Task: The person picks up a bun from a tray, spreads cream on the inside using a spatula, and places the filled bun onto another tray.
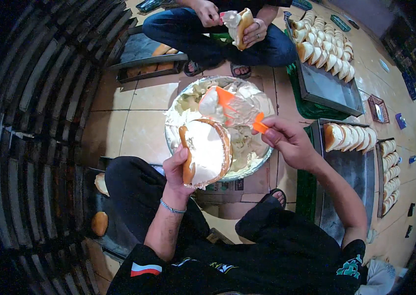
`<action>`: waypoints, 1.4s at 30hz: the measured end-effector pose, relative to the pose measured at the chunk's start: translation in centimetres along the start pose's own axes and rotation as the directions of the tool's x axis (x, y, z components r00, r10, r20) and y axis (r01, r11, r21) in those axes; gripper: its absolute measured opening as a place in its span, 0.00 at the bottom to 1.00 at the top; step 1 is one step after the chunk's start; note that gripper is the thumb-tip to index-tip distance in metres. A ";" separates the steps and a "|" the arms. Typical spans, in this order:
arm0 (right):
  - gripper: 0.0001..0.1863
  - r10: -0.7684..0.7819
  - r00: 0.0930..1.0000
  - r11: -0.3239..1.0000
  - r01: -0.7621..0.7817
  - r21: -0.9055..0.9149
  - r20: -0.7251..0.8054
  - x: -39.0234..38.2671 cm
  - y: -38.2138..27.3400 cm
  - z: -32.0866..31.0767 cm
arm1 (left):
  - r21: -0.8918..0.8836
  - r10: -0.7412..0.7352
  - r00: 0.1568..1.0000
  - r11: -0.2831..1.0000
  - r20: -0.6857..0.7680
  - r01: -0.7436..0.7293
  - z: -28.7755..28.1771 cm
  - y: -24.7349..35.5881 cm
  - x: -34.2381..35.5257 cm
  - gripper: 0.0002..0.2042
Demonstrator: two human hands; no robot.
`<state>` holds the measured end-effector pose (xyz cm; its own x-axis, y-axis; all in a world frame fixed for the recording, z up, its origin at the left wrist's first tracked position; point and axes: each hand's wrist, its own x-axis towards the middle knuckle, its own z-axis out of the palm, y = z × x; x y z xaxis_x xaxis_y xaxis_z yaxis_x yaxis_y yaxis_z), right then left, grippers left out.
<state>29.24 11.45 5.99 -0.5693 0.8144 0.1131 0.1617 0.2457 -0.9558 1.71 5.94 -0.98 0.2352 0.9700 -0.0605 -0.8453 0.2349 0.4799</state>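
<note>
My left hand (pixel 174 169) is wrapped round a split bun (pixel 206 153), held tilted up over the near left edge of the bowl. Its brown crust shows on both sides, and white cream covers the brightly lit inner face. In my right hand (pixel 289 140) is the short handle of an orange spatula (pixel 225 99), pinched between thumb and fingers. A thick layer of pale cream coats its blade, which is above the bowl just beyond the bun. The large round bowl (pixel 265 163) stands between my legs, with whipped cream (pixel 188 101) smeared up its inside.
Opposite me a seated person spreads cream on another bun (pixel 242 30). On the right, metal trays (pixel 328 91) hold rows of filled buns (pixel 348 137). A dark slatted rack (pixel 36 123) stands along the left. By my left knee, a tray (pixel 117 233) holds plain buns (pixel 100 223).
</note>
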 end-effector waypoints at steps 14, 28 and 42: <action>0.11 -0.416 0.904 0.782 0.301 -0.546 -0.097 -2.9 0.6 0.3 | 0.011 0.013 0.997 1.000 -0.079 -0.012 0.4 0.4 0.6 0.26; 0.13 -0.474 0.879 0.613 0.284 -0.738 -0.055 -0.7 1.0 -2.3 | 0.185 0.092 0.976 0.981 -0.200 -0.054 2.3 0.0 1.6 0.21; 0.17 -0.504 0.861 0.639 0.327 -0.696 -0.059 -1.3 3.4 1.3 | 0.030 0.095 0.949 0.995 -0.300 -0.090 0.5 0.3 1.8 0.18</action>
<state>29.49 10.51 2.25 -0.5248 0.6084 0.5954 0.4787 0.7893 -0.3845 2.10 7.74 -0.45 -0.0007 0.9616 -0.2745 -0.8482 0.1448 0.5095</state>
